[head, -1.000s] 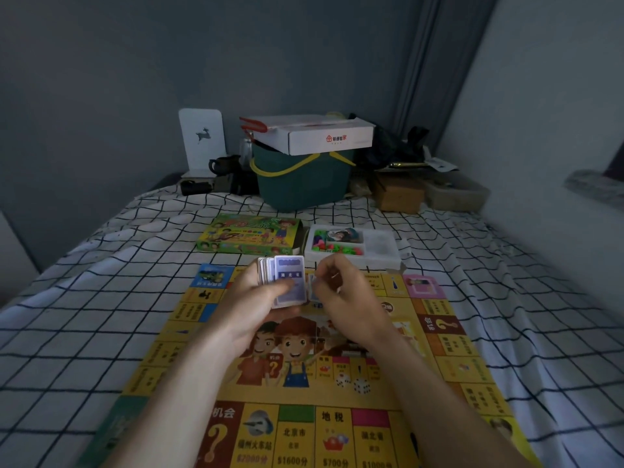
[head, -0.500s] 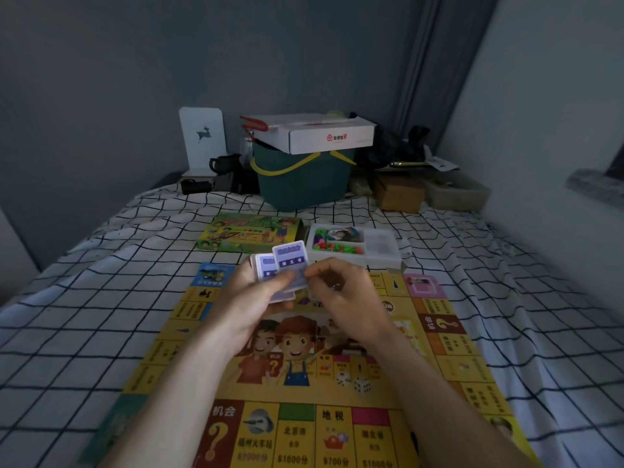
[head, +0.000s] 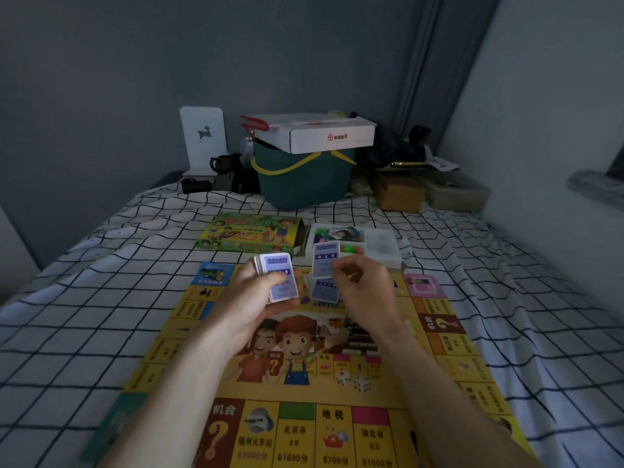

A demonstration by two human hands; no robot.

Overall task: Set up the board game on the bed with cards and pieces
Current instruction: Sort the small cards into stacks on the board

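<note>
A yellow game board (head: 209,336) lies flat on the checked bed sheet. My left hand (head: 251,300) grips a stack of purple cards (head: 277,276) above the board's far half. My right hand (head: 363,292) pinches a single purple card (head: 325,260), held upright just right of the stack. Another purple card (head: 324,290) lies on the board below it, partly behind my right fingers. Two white dice (head: 353,381) rest on the board near its middle.
The green game box (head: 250,233) and a white plastic tray of coloured pieces (head: 381,243) lie beyond the board. A green basket (head: 304,177) topped by a white carton stands at the bed's far end, beside a cardboard box (head: 400,194). A wall runs along the right.
My right hand has pulled one card off the stack and moved it to the right. My left hand stays in place with the stack.
</note>
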